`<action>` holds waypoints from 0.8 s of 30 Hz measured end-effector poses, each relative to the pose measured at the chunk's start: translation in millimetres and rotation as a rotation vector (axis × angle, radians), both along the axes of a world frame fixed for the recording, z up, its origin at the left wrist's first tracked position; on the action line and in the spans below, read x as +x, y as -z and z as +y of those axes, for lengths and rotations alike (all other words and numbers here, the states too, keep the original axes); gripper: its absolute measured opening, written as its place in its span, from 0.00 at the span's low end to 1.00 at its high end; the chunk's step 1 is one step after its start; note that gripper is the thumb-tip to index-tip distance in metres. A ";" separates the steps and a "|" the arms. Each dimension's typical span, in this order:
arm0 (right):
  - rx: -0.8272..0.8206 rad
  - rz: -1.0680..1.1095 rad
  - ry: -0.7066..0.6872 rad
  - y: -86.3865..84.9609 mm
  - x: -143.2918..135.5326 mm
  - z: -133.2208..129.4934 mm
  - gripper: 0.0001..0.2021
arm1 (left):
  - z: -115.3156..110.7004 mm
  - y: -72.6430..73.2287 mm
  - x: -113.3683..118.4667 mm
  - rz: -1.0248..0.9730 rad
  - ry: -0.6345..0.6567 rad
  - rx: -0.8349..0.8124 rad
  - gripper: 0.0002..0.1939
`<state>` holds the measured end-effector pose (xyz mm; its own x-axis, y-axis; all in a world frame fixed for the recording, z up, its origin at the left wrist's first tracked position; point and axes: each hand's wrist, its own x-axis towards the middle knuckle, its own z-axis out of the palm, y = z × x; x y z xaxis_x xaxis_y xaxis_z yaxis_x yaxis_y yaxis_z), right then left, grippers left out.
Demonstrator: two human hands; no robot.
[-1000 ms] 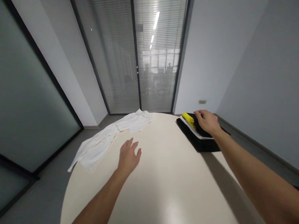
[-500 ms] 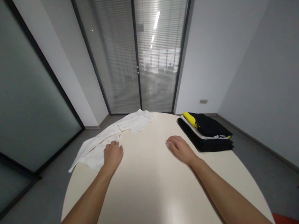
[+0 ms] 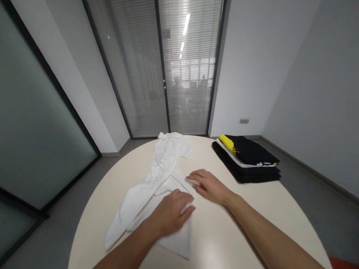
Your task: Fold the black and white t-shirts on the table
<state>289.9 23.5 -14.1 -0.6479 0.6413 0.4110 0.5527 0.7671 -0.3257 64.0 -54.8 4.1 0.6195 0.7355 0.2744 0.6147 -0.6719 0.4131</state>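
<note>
A rumpled white garment [image 3: 164,165] lies stretched from the table's far edge toward me, partly folded over itself. My left hand [image 3: 173,212] lies over its near part, palm down, with the thumb apart from the fingers. It covers some of the cloth. Beside the garment's right edge is my right hand [image 3: 208,185], its fingers stretched toward the cloth and its thumb apart below them. Whether these fingertips touch the fabric I cannot tell.
A stack of folded dark clothes [image 3: 258,174] with a white layer and a yellow patch sits at the right rim of the round cream table [image 3: 219,236]. Beyond stand glass panels with blinds [image 3: 190,102] and grey walls.
The white garment has shifted from the left rim toward the table's middle and nearer to me. My left hand moved right and closer with it; my right hand moved slightly left and nearer.
</note>
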 end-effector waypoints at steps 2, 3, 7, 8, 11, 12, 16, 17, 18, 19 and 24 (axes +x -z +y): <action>-0.010 -0.026 -0.067 -5.8 -4.9 -4.6 0.15 | 2.1 -0.3 -2.7 -0.021 -0.001 -0.002 0.16; -0.017 -0.029 -0.088 -8.0 -7.2 -6.2 0.13 | 5.2 0.8 -5.9 -0.012 -0.053 0.027 0.17; -0.059 -0.029 -0.114 -11.4 -13.7 -8.2 0.11 | 24.7 11.9 -26.7 0.142 -0.421 0.194 0.19; -0.076 -0.034 -0.118 -10.9 -14.4 -8.3 0.11 | 29.8 15.2 -32.5 0.182 -0.489 0.195 0.19; -0.121 -0.037 -0.139 -8.6 -15.6 -9.9 0.11 | 42.5 22.8 -46.3 0.269 -0.580 0.140 0.20; -0.126 -0.034 -0.147 -7.9 -16.1 -10.9 0.12 | 45.7 24.4 -49.2 0.280 -0.592 0.125 0.20; -0.100 -0.037 -0.161 -6.3 -20.0 -14.4 0.19 | 54.0 25.4 -56.1 0.168 -0.617 0.116 0.21; -0.094 -0.039 -0.150 -6.1 -21.3 -14.5 0.18 | 55.5 24.3 -57.9 0.103 -0.622 0.115 0.22; -0.090 -0.041 -0.136 -5.9 -22.5 -14.2 0.16 | 56.9 22.9 -60.0 0.033 -0.630 0.112 0.22; -0.090 -0.041 -0.122 -5.9 -23.5 -13.7 0.14 | 58.4 21.2 -62.6 -0.037 -0.642 0.111 0.21; -0.102 -0.042 -0.119 -9.4 -22.8 -11.9 0.12 | 68.3 14.3 -81.9 -0.367 -0.728 0.061 0.18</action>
